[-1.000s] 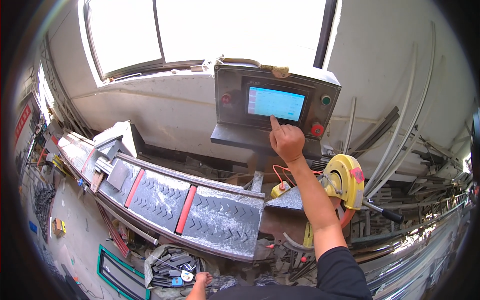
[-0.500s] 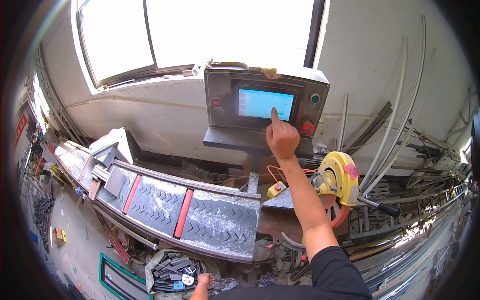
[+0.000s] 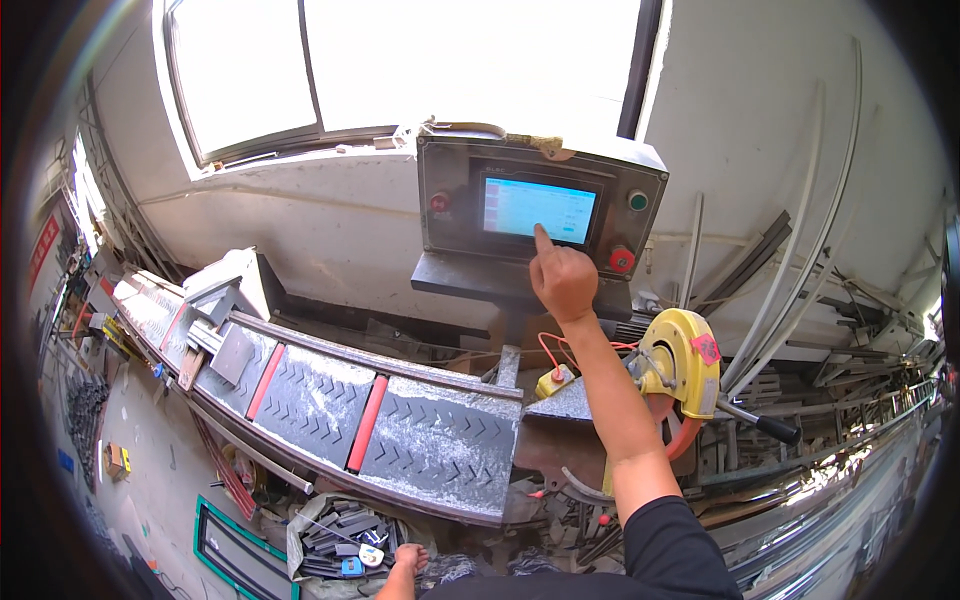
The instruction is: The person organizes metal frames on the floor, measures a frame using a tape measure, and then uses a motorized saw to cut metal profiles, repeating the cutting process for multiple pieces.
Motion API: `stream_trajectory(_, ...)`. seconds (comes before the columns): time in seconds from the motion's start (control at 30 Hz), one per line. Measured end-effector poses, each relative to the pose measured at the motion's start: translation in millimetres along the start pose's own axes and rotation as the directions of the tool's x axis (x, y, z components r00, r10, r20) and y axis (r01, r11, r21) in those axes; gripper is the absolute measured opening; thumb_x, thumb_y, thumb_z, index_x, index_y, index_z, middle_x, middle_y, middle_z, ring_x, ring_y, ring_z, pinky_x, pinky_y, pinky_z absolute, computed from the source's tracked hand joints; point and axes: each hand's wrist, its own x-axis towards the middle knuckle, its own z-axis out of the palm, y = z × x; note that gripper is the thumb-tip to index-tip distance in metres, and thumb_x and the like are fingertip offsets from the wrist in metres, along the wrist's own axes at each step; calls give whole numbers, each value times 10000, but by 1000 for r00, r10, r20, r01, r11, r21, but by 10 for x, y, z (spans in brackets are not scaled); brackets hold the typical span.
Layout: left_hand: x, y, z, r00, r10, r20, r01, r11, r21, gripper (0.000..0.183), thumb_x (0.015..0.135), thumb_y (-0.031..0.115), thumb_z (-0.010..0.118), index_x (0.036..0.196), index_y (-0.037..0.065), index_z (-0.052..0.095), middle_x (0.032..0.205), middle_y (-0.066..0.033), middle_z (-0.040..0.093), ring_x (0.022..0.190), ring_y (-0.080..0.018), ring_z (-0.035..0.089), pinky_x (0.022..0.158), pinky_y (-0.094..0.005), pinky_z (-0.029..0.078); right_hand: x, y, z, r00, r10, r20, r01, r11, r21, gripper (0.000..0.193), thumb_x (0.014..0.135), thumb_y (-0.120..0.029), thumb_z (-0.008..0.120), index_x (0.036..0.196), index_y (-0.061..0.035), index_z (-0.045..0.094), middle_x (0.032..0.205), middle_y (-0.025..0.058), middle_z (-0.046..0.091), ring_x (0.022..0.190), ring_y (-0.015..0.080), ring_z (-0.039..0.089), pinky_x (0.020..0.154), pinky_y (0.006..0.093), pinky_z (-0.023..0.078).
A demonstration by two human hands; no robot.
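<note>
My right hand (image 3: 563, 283) is raised in front of the control box (image 3: 450, 160). Its index finger is stretched out, with the tip at the lower part of the lit touchscreen (image 3: 520, 205); the other fingers are curled in. Whether the tip touches the glass I cannot tell. Low down near my body, my left hand (image 3: 410, 557) is loosely closed, with nothing visible in it. Just left of it, a white tape measure (image 3: 371, 555) and a blue one-like case (image 3: 351, 567) lie on dark offcuts in a sack (image 3: 297, 550).
A long conveyor-like bed (image 3: 430, 450) with red strips runs left. Beside my right forearm stands a yellow-guarded saw (image 3: 688, 355) with a black-gripped handle (image 3: 775, 425). Red buttons (image 3: 621, 260) and a green button (image 3: 638, 201) flank the screen. Metal profiles (image 3: 860, 480) are piled at right.
My right fingertip has shifted slightly left and down on the screen. My left hand stays low, still closed. The whole view has shifted a little.
</note>
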Motion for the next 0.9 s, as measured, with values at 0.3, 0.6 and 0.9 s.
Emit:
stream_trajectory(0.3,95,-29,104,999,-34,-29,36,997,67,146,869,158,550,932,43,614,817,-101,655,688,-250,658,590,-393,562,95,-105,91,952,-289,104,274,952,138,429,729,-96,628,1152,-28,610,576,32,524,503,193,514,486,320,430)
stream_trajectory(0.6,145,104,279,999,1,46,-3,1000,25,111,876,95,526,894,8,591,707,-88,606,537,-201,600,431,-310,479,86,-178,207,990,-95,103,88,993,76,526,740,-92,621,1256,-27,547,573,43,513,495,197,518,476,314,441)
stream_trajectory(0.9,300,265,381,998,24,52,-28,997,78,135,881,135,529,922,37,612,761,-96,644,597,-222,642,483,-336,527,139,-208,187,979,82,189,-76,996,-35,530,738,-80,613,1263,-41,557,553,69,538,464,223,527,463,334,443)
